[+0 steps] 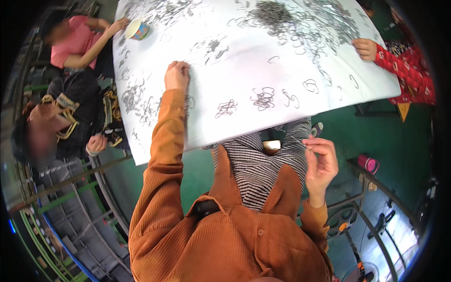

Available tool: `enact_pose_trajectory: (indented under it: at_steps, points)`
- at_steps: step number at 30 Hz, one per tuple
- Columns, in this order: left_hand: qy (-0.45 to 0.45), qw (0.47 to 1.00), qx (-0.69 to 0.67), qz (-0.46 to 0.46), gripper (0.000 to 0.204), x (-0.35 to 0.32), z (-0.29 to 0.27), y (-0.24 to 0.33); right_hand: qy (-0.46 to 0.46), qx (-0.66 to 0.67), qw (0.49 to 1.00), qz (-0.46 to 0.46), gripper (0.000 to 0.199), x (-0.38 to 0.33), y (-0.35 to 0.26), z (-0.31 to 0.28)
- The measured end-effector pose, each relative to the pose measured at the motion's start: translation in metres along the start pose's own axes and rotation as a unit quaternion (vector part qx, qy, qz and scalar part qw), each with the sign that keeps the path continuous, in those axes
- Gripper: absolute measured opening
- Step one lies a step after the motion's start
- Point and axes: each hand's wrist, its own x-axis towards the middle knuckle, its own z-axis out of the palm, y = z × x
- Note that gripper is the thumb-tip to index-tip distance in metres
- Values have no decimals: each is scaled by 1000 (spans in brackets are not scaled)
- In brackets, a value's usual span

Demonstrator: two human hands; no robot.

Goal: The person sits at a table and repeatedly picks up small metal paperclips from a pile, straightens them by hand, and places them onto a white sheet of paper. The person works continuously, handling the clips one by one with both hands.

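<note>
My left hand [177,76] rests on the white table [244,61] with its fingers curled together. What they hold, if anything, is hidden. A small loose group of thin dark curved pieces [213,47] lies to the right of that hand. Nearer the front edge are small piles of dark hook-shaped pieces [226,108], with a denser pile [263,97] beside them. My right hand [322,162] is raised off the table, in front of its near edge. Its thumb and forefinger are pinched together; anything between them is too small to name.
A large heap of dark curved pieces [272,15] spreads over the back right. A paper cup [137,30] stands at the back left by a person in pink [77,44]. Another person in dark clothes sits at left. A red-sleeved hand [365,49] touches the right edge.
</note>
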Motion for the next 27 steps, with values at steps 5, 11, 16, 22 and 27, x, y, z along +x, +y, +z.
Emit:
enact_pose_trajectory:
  at_steps: [5,11,16,22,27]
  points:
    - [-53,994,46,84,11,2,-9,-9,-8,-5,1000,-11,12,4,1,8]
    - [-140,986,-82,-44,24,-9,-24,49,-19,2,999,-36,12,11,3,18]
    - [-299,772,-554,-81,15,-100,-53,216,-20,-33,999,-35,9,10,6,19]
    - [-275,721,-622,-133,17,-131,-53,258,7,-68,997,-20,10,6,10,17]
    - [-262,785,-555,-89,16,-132,-54,260,27,-53,998,18,11,1,12,19]
